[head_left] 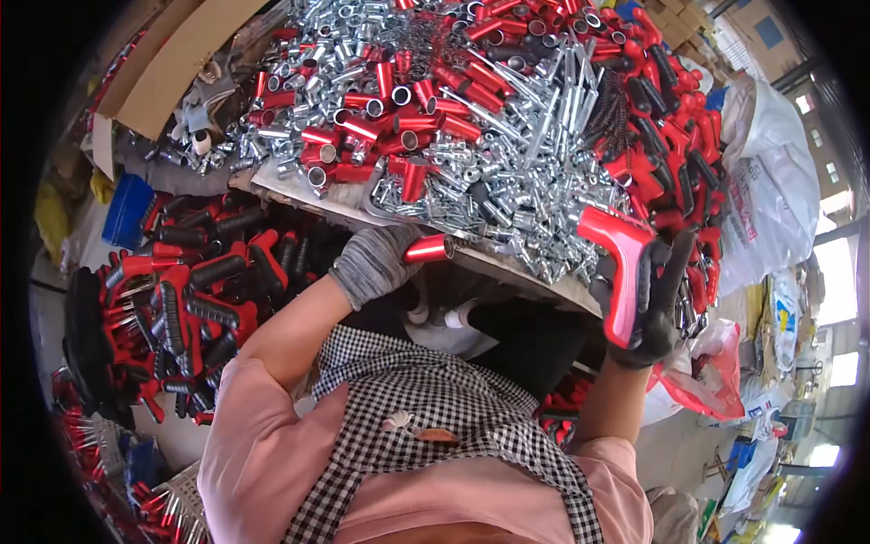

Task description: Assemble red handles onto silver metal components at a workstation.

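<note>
My left hand (372, 266), in a grey knit glove, is closed around a short red metal tube (428, 249) with a bright open end. It is at the front edge of the worktable. My right hand (659, 328), in a dark glove, grips a red and black pistol-shaped tool handle (621, 258) upright at the table's right front. The two parts are well apart. Beyond my hands lie heaped red tubes (399, 127) and small silver metal fittings (453, 186). Long silver rods (562, 91) and dark coil springs (612, 118) are among them.
Red and black handles (671, 127) are piled at the table's right, beside a large white plastic bag (770, 181). More handles (195, 290) fill the space at my left. A cardboard box (172, 72) stands far left, and a red plastic bag (707, 376) hangs right.
</note>
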Tool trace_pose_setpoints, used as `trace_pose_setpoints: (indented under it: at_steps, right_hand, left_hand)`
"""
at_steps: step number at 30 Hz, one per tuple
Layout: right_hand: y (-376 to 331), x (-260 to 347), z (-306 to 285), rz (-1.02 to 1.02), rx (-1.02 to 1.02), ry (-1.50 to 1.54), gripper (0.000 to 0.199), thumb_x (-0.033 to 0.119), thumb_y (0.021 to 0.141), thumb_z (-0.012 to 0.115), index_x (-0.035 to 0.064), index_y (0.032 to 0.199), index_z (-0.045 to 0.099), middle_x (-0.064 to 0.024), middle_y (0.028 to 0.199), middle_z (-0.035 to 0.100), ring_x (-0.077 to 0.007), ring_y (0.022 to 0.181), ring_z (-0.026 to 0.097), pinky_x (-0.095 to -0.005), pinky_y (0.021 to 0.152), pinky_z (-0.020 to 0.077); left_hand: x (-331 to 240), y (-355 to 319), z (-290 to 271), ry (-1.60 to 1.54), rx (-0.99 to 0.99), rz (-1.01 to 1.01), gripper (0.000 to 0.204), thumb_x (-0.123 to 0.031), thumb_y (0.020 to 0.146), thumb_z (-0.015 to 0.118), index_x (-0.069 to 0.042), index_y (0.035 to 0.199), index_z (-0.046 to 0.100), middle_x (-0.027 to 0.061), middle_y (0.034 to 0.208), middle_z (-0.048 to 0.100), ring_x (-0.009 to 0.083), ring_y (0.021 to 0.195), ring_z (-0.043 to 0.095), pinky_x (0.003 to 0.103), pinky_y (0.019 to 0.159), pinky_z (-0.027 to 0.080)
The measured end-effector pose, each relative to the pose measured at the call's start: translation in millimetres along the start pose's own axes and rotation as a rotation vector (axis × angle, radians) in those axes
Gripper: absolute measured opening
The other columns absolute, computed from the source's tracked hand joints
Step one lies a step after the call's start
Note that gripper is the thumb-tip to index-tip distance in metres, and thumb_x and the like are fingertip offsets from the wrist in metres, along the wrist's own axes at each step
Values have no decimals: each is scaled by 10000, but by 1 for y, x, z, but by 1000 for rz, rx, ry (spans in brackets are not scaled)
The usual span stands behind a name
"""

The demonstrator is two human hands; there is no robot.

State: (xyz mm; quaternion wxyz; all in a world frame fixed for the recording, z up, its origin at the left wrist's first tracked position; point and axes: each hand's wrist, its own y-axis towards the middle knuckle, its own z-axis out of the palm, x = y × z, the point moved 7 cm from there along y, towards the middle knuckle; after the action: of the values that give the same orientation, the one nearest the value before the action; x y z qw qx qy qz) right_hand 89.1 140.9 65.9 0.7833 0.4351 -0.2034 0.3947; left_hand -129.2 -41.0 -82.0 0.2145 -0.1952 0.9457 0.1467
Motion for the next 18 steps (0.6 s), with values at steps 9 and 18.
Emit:
trace_pose_setpoints:
  at_steps: [9, 18]
  right_hand:
    - [-55, -42, -52, 642, -361, -45, 869, 241, 659, 757, 7, 1387, 345, -151, 961, 629, -214, 602, 613, -322, 522, 518]
    - [-67, -56, -29, 874, -96, -617, 554, 131, 682, 695, -15, 1196, 545, -50, 944, 645, -131, 867, 599, -279, 801, 473]
  left_hand:
    - [-37, -9, -8, 255, 87, 225, 425, -279, 736, 651, -76, 1101, 576, 129, 924, 640, 294, 789, 639, 408, 681, 515]
    - [-78, -17, -9, 294, 188, 298, 405, -298, 704, 662, -79, 1036, 585, 100, 811, 583, 272, 719, 625, 418, 562, 486]
